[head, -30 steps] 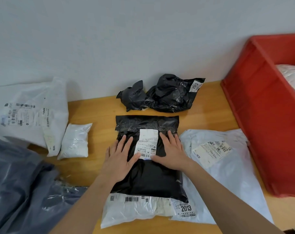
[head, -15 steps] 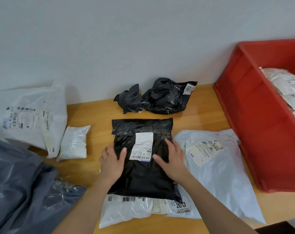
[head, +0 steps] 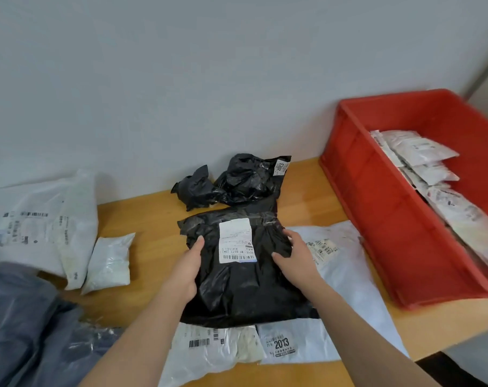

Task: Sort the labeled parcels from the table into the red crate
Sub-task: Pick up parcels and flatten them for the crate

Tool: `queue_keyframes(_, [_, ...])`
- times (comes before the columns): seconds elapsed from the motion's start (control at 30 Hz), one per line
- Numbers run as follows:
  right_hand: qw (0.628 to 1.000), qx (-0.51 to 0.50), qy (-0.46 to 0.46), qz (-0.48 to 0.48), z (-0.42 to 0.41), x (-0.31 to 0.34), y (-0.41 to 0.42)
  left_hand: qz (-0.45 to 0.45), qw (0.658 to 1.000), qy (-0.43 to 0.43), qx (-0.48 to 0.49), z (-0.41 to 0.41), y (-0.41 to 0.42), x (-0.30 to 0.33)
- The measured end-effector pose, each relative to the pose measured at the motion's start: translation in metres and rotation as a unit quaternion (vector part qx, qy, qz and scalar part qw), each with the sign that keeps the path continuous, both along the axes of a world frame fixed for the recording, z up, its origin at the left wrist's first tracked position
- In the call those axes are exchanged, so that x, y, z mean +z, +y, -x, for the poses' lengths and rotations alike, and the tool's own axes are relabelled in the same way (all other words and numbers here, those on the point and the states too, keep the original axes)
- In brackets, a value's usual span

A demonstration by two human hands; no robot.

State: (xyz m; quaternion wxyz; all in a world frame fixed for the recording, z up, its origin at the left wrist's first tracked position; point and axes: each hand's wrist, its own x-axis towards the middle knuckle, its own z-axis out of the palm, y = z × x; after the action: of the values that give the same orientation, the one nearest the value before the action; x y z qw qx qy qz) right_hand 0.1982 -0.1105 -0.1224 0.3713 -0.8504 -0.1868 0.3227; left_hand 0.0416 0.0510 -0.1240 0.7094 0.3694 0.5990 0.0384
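Two hands on one black parcel (head: 245,277), centre of the wooden table (head: 153,208). Left hand (head: 185,270) grips its left edge, thumb on top, fingers tucked under and out of sight. Right hand (head: 296,261) grips the right edge, fingers curled over the plastic, thumb pressed onto the top face. White shipping label (head: 236,241) faces up between the hands, barcode at its near end.

Parcel's far end looks raised off the table; near end lies over two white mailers: one with a barcode (head: 209,347) at front, one marked "2013" (head: 346,297) running out to the right under the right forearm.

Crumpled black bag (head: 237,181) sits behind, against the wall, with its own "2023" sticker. Small white pouch (head: 108,263) on the left, touching a large white mailer (head: 38,227) propped at the wall. Grey plastic bags (head: 22,331) fill the lower-left corner.

Red crate (head: 377,208) is on the right end of the table, well apart from the held parcel. Several white labeled packets (head: 433,174) lie stacked inside it, leaning along the right side.
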Motion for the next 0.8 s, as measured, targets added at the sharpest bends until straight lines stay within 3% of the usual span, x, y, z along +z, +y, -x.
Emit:
queue_keyframes(0.2, [0.993, -0.087, -0.056, 0.051, -0.027, 0.018, -0.045, 0.010, 0.991, -0.025, -0.135, -0.039, -0.038, 0.002])
queue_keyframes(0.43, [0.949, -0.138, -0.110, 0.260, -0.048, 0.025, -0.088, 0.030, 0.949, 0.044, -0.310, -0.074, -0.078, 0.019])
queue_keyframes(0.53, [0.949, -0.160, -0.075, 0.262, -0.052, 0.017, -0.100, -0.004, 0.944, 0.088, -0.318, -0.079, -0.083, 0.007])
queue_keyframes(0.8, [0.951, -0.212, 0.090, 0.206, -0.054, -0.035, -0.124, 0.063, 0.955, 0.049, -0.284, -0.080, -0.094, -0.022])
